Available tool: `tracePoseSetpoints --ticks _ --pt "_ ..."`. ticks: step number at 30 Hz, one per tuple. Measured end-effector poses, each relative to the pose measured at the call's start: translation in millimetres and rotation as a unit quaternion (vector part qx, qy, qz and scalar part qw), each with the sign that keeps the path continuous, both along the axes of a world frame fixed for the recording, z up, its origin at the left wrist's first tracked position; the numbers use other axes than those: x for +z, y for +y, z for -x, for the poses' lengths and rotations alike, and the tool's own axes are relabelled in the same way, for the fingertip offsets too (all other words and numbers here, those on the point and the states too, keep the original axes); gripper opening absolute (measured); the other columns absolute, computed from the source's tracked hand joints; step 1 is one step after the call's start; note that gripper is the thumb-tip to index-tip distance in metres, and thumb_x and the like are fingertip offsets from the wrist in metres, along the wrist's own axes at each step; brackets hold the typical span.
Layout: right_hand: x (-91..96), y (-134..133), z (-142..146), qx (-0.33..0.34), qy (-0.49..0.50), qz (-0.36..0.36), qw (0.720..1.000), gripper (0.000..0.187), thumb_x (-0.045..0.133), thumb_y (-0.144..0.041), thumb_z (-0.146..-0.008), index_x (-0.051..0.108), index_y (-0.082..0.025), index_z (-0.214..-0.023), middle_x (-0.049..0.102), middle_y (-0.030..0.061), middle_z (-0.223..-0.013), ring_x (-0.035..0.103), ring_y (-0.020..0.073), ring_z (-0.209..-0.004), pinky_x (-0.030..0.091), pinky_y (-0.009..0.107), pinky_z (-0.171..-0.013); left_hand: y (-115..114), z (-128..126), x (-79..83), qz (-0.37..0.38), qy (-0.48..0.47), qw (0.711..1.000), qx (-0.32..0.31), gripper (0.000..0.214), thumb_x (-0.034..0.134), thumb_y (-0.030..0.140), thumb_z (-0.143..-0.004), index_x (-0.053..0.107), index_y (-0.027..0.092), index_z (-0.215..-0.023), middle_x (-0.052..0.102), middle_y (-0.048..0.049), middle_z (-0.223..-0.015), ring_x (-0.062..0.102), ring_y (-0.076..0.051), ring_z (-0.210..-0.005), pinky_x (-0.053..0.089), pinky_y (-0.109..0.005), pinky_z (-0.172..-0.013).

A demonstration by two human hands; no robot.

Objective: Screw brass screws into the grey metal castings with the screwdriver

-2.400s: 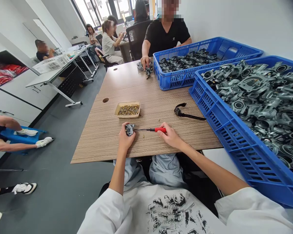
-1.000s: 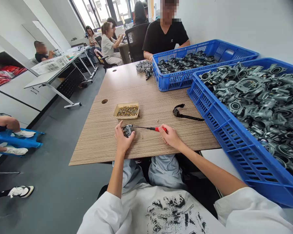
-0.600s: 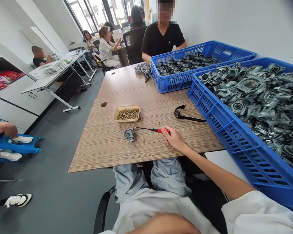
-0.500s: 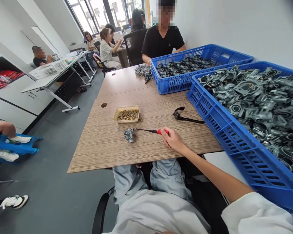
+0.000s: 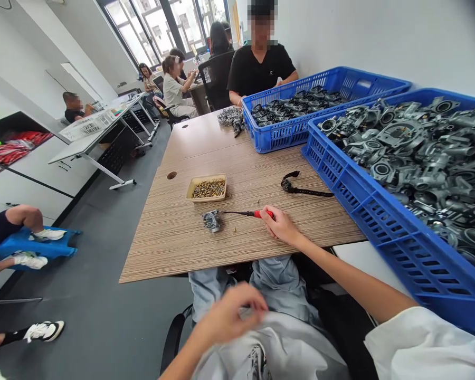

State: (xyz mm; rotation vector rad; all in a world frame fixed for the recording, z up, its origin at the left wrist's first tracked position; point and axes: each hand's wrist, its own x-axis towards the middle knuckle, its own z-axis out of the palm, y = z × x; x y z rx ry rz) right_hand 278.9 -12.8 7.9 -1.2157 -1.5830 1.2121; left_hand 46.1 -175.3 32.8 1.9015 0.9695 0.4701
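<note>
One grey cast-metal part, left of nearer right hand; red-handled, dark-shafted screwdriver is clasped there, shaft aimed partward; left hand loosely curled, nothing held.

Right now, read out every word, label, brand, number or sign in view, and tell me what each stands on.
No text can be read.
Black shirt of the person opposite: small pale chest mark, too small to read.
White shirt of the camera wearer: dark print, folded; no letters can be made out.
Watch: dial too small to read.
Screwdriver and metal part: any marking too small to tell.
</note>
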Motion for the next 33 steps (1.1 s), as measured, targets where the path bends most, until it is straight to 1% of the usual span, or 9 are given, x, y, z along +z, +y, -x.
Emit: tracePoseSetpoints --ticks 1,3,5,6,10,14,17,26,33 --pt "0.2 0 0 0.000 0.003 0.000 1.000 0.041 0.046 -0.064 -0.101 0.048 -0.026 -0.084 0.045 -0.0092 -0.043 0.045 0.0144 -0.036 0.034 0.027 -0.042 16 13 6.1 -0.063 -0.004 0.993 0.103 0.012 0.063 0.034 -0.097 0.071 0.028 -0.105 0.072 -0.0049 -0.100 0.068 -0.020 -0.093 0.056 -0.034 -0.085" --pt "1.1 -1 0 0.001 0.006 0.002 1.000 0.042 0.047 -0.064 -0.101 0.048 -0.026 -0.084 0.045 -0.0088 -0.044 0.046 0.0144 -0.036 0.034 0.027 -0.042 54 36 13.0 -0.208 0.012 0.928 0.309 0.028 0.067 0.038 -0.095 0.065 0.026 -0.120 0.068 -0.0103 -0.119 0.064 -0.025 -0.109 0.053 -0.042 -0.096" --pt "2.3 -1 0 0.001 0.008 0.006 1.000 0.042 0.047 -0.064 -0.101 0.047 -0.026 -0.083 0.045 -0.0088 -0.044 0.046 0.0144 -0.036 0.035 0.027 -0.043 91 51 9.8 -0.260 0.047 0.868 0.420 0.059 0.075 0.046 -0.088 0.054 0.024 -0.139 0.059 -0.0149 -0.137 0.059 -0.029 -0.120 0.050 -0.047 -0.102" --pt "2.8 -1 0 0.000 0.009 0.008 1.000 0.042 0.047 -0.064 -0.101 0.046 -0.026 -0.083 0.045 -0.0089 -0.044 0.046 0.0143 -0.036 0.035 0.027 -0.043 107 55 4.7 -0.255 0.058 0.856 0.445 0.072 0.078 0.049 -0.084 0.048 0.024 -0.145 0.055 -0.0161 -0.141 0.057 -0.030 -0.123 0.048 -0.049 -0.105" --pt "3.2 -2 0 -0.002 0.013 0.008 1.000 0.040 0.047 -0.063 -0.101 0.047 -0.026 -0.087 0.045 -0.0095 -0.044 0.045 0.0142 -0.036 0.035 0.027 -0.043 143 57 -24.0 -0.183 0.067 0.905 0.378 0.086 0.082 0.048 -0.079 0.040 0.025 -0.151 0.056 -0.0142 -0.144 0.056 -0.030 -0.132 0.044 -0.048 -0.114" --pt "2.4 -2 0 0.008 0.013 0.007 1.000 0.033 0.049 -0.058 -0.100 0.048 -0.026 -0.091 0.046 -0.0097 -0.044 0.044 0.0141 -0.036 0.035 0.026 -0.044 146 53 -37.8 -0.217 0.080 0.894 0.383 0.072 0.077 0.040 -0.084 0.045 0.025 -0.146 0.064 -0.0122 -0.133 0.059 -0.030 -0.129 0.044 -0.048 -0.112" --pt "1.6 -1 -1 0.010 0.008 0.003 1.000 0.030 0.051 -0.054 -0.099 0.048 -0.026 -0.091 0.048 -0.0088 -0.045 0.046 0.0142 -0.038 0.036 0.026 -0.046 142 52 -36.9 -0.228 0.096 0.890 0.383 0.071 0.076 0.039 -0.084 0.045 0.024 -0.146 0.066 -0.0120 -0.127 0.062 -0.030 -0.123 0.047 -0.046 -0.108" --pt "0.2 0 -1 0.009 -0.029 -0.012 0.999 0.027 0.054 -0.052 -0.098 0.049 -0.025 -0.095 0.048 -0.0073 -0.052 0.050 0.0153 -0.045 0.037 0.028 -0.053 139 51 -31.2 -0.226 0.107 0.892 0.376 0.071 0.076 0.038 -0.084 0.046 0.022 -0.146 0.064 -0.0120 -0.133 0.059 -0.029 -0.123 0.043 -0.042 -0.110" --pt "3.1 -1 -2 0.019 -0.025 -0.013 0.999 0.027 0.055 -0.051 -0.098 0.051 -0.024 -0.097 0.048 -0.0075 -0.052 0.050 0.0147 -0.044 0.037 0.027 -0.050 138 50 -29.4 -0.227 0.106 0.892 0.377 0.070 0.075 0.036 -0.084 0.045 0.022 -0.147 0.063 -0.0115 -0.134 0.060 -0.028 -0.121 0.043 -0.042 -0.108"
